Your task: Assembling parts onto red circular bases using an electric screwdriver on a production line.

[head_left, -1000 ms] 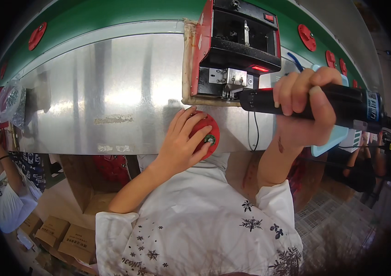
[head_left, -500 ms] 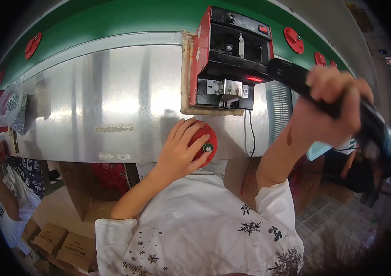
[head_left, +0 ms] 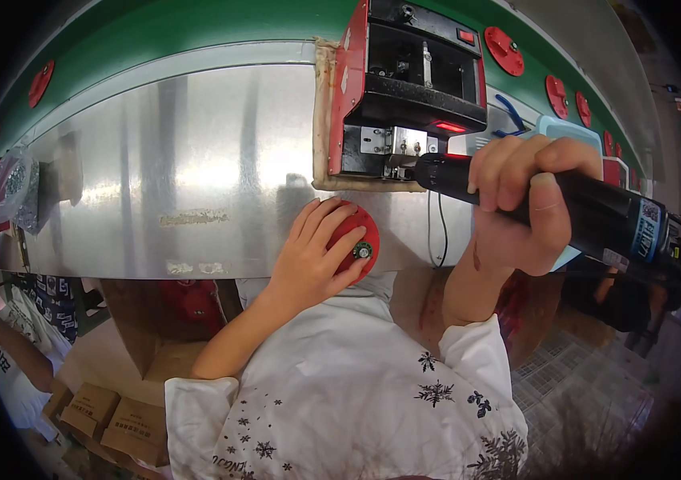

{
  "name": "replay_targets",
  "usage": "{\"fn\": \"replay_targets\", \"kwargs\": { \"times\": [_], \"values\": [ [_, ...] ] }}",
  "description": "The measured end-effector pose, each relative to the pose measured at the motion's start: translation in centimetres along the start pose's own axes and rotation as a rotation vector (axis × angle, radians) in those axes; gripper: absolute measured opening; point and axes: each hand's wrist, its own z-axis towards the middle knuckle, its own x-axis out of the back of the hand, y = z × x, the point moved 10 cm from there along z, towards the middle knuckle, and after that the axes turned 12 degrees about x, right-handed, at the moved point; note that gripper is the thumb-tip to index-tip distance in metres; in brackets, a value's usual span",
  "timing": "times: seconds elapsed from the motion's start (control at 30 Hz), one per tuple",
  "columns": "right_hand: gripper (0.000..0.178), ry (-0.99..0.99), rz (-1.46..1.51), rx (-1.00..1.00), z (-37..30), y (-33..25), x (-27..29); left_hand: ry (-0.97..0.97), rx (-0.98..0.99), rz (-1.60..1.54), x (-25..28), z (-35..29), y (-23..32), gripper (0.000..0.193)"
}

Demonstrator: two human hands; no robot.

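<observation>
Head view: I see the left hand (head_left: 308, 262), fingers spread across a red disc (head_left: 372, 234); the right hand (head_left: 528, 204), fingers wrapped around a black tool (head_left: 606, 210).

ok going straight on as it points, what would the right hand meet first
The electric screwdriver in the right hand would likely meet the silver bracket on the screw feeder; depth is unclear.

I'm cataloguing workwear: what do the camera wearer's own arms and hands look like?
The left hand and right hand are ungloved, and the forearms are bare. The left sleeve and right sleeve are short and white, part of a white shirt with black snowflake prints. A dark mark shows near the right wrist.
</observation>
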Motion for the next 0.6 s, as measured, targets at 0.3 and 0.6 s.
{"fn": "replay_targets", "kwargs": {
  "times": [0.3,0.6],
  "values": [
    [0.015,-0.525,0.000,-0.043,1.1,1.4,-3.4,-0.006,0.005,0.010,-0.1,0.2,0.2,0.043],
    [0.011,-0.032,-0.085,-0.367,2.1,5.3,-0.6,0.041,0.005,-0.027,0.4,-0.2,0.3,0.041]
  ]
}}
